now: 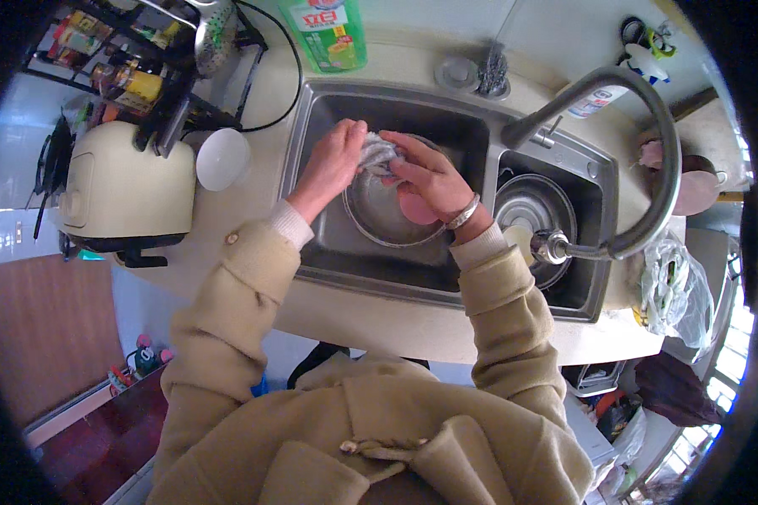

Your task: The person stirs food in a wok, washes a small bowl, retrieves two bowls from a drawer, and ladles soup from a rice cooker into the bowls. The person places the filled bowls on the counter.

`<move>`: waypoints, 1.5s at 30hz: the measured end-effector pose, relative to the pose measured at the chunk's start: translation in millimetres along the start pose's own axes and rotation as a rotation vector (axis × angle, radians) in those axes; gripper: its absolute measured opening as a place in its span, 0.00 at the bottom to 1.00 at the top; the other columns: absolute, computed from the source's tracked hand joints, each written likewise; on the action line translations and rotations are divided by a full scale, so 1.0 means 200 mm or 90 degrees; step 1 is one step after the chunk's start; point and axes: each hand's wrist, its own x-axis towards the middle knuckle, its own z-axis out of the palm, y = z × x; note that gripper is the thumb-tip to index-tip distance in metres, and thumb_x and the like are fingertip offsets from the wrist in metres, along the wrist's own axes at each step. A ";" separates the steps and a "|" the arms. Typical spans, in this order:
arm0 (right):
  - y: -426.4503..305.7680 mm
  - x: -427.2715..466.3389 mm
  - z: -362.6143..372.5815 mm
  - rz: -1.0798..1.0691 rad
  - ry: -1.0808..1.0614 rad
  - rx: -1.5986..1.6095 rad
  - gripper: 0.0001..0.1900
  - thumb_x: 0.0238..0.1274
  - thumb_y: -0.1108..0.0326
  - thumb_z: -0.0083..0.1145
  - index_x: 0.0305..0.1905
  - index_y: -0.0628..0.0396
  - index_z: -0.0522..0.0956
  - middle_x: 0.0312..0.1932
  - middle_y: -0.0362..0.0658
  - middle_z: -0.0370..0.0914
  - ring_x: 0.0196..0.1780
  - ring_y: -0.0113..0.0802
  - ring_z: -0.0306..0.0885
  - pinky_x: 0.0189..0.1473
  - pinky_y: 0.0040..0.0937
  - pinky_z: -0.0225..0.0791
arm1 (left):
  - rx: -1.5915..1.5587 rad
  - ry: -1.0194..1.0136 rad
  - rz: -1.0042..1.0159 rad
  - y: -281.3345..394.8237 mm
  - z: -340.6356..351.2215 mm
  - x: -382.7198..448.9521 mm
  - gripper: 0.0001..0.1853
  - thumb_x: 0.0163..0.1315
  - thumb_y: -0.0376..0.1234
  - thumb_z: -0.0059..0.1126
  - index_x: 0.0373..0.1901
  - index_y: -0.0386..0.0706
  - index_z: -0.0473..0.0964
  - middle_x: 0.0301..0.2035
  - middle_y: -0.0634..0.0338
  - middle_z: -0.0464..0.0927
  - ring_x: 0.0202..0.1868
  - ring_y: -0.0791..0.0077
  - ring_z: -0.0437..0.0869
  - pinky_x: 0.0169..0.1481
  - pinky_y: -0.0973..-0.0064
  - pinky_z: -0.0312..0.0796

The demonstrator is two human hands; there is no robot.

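Observation:
A wet grey-and-white cloth (379, 155) is bunched between my two hands above the large sink basin (328, 252). My left hand (333, 163) grips its left side, thumb up. On the other side my right hand (433, 178), with a bracelet at the wrist, holds the cloth in curled fingers. Below them a round metal bowl (376, 218) rests in the basin. A pink round item (419, 208) shows under my right palm; whether it lies in the bowl or touches the hand, I cannot tell.
The faucet (669, 164) arches over the smaller basin, its spray head (551, 246) above another metal bowl (511, 196). A green detergent bottle (331, 38) stands behind the sink. To the left are a white bowl (223, 160) and a cream appliance (129, 183). Plastic bags (676, 290) lie at right.

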 end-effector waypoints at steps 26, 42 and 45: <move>0.05 -0.37 1.00 -0.101 0.285 -0.165 0.13 0.65 0.61 0.53 0.41 0.61 0.78 0.31 0.34 0.74 0.35 0.21 0.68 0.36 0.21 0.63 | -0.302 -0.156 0.178 -0.28 -0.66 -0.94 0.15 0.57 0.34 0.63 0.43 0.36 0.76 0.35 0.58 0.78 0.38 0.78 0.78 0.42 0.77 0.72; 0.09 -1.04 0.50 -0.429 0.108 -0.938 0.02 0.39 0.72 0.56 0.22 0.51 0.76 0.28 0.40 0.75 0.37 0.42 0.71 0.38 0.41 0.66 | 0.382 -0.130 0.686 -0.21 -0.10 -1.22 0.09 0.49 0.34 0.61 0.35 0.49 0.79 0.34 0.59 0.74 0.40 0.62 0.77 0.49 0.63 0.69; 0.33 -1.21 0.51 -0.227 0.068 -0.850 0.01 0.43 0.72 0.56 0.25 0.54 0.76 0.31 0.43 0.75 0.39 0.44 0.74 0.41 0.40 0.68 | 0.393 -0.267 0.593 -0.32 0.03 -1.32 0.15 0.51 0.39 0.61 0.40 0.45 0.78 0.40 0.59 0.75 0.48 0.62 0.76 0.55 0.63 0.67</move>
